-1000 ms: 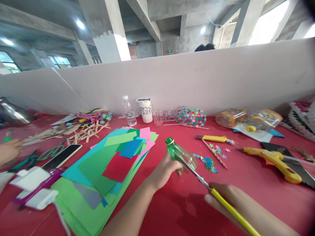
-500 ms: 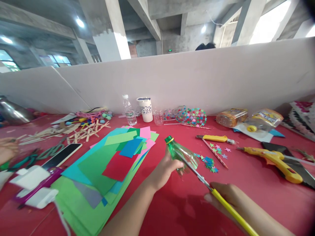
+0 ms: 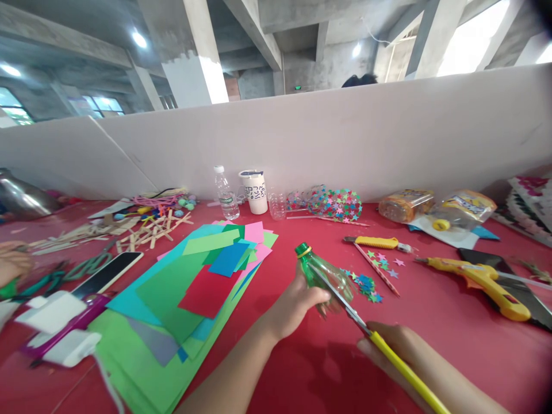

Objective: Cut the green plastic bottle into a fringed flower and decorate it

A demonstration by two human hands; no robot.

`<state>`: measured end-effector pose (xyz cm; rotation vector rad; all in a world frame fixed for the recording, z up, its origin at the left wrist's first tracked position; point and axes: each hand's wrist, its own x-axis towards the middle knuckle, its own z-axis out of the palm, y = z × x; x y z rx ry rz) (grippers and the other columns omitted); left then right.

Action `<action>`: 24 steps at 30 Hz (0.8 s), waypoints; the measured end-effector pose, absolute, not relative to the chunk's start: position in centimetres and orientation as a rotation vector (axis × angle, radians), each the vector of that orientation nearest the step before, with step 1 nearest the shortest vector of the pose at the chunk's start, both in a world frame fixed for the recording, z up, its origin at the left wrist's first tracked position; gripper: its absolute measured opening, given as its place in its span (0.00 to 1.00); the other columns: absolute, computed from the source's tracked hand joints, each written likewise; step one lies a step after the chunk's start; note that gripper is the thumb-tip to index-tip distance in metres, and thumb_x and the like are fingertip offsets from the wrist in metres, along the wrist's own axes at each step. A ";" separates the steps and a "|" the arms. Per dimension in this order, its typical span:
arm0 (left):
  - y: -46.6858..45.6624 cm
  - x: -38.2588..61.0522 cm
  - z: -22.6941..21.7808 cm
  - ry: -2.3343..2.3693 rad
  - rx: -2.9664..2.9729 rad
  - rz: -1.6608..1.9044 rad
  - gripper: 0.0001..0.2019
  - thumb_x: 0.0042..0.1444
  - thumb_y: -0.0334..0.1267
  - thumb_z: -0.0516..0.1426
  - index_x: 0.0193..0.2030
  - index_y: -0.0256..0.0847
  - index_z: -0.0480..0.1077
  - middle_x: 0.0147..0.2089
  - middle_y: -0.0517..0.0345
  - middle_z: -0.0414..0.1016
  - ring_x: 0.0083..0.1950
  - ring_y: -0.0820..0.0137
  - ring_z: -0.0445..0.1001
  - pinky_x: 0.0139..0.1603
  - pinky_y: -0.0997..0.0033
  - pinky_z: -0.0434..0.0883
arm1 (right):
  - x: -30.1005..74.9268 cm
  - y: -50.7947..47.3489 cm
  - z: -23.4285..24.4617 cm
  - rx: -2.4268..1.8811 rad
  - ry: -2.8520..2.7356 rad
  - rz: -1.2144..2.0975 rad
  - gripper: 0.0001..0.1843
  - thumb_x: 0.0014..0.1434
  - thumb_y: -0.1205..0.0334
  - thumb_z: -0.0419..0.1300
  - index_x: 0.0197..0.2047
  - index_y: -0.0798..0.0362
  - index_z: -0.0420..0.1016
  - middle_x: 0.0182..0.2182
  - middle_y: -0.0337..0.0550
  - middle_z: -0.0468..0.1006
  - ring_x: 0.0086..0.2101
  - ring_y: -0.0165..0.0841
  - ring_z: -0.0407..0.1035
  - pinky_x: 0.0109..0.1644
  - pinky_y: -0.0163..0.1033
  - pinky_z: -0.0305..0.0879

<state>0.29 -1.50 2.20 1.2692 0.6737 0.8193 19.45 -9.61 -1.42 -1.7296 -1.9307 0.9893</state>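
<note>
The left thumb presses along the near side of a green bottle top while the fingers of the left hand curl behind it, partly hidden but seemingly wrapped around the plastic; the right hand has its fingers closed around the yellow handles of the scissors, whose metal blades run up against the bottle top, though how wide they are parted I cannot tell. The bottle top sits at the centre of everything, tilted, its capped neck pointing away to the left. The thumb lies close to the blade line — if the slick, curved wall gave under the squeeze, the steel could skid towards the skin, or a crease could let the edge wander and leave the plastic jagged. That wall is thin, clear and springy-looking, flaring from a ridged cap with a yellow ring below it. Just right of the bottle top lie small flat stars in mixed colours; beyond them, a yellow ribbed utility knife and a striped straw. Farther right is a chunky plastic glue gun. Left of the bottle top, smooth matte sheets of coloured paper fan across the red tabletop — mostly rectangles, crisp at the edges.
</note>
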 end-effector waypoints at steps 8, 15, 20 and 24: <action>-1.3 0.4 2.2 0.653 1.288 0.766 0.12 0.52 0.32 0.53 0.43 0.41 0.59 0.33 0.57 0.75 0.32 0.70 0.72 0.32 0.71 0.67 | 19.5 -9.4 -2.2 -1.760 -1.895 1.024 0.26 0.59 0.37 0.48 0.24 0.52 0.61 0.20 0.34 0.58 0.23 0.28 0.50 0.23 0.32 0.47; -1.3 0.3 1.9 0.674 1.298 0.777 0.12 0.51 0.33 0.54 0.43 0.41 0.58 0.35 0.56 0.73 0.35 0.67 0.73 0.34 0.68 0.68 | 19.3 -9.2 -2.4 -1.757 -1.890 1.005 0.29 0.57 0.34 0.46 0.23 0.51 0.60 0.19 0.34 0.56 0.23 0.28 0.49 0.23 0.33 0.45; -1.3 0.2 1.8 0.693 1.320 0.777 0.12 0.52 0.32 0.53 0.44 0.41 0.60 0.37 0.57 0.73 0.36 0.69 0.71 0.36 0.69 0.68 | 19.6 -9.3 -1.4 -1.760 -1.873 1.102 0.26 0.58 0.37 0.49 0.24 0.52 0.59 0.20 0.33 0.55 0.24 0.27 0.49 0.24 0.33 0.45; -1.1 0.1 1.8 0.666 1.330 0.774 0.12 0.53 0.32 0.53 0.45 0.41 0.61 0.38 0.56 0.73 0.36 0.70 0.71 0.36 0.69 0.68 | 19.4 -9.1 -0.8 -1.766 -1.851 1.143 0.27 0.58 0.36 0.50 0.23 0.51 0.58 0.20 0.32 0.53 0.23 0.27 0.48 0.24 0.33 0.43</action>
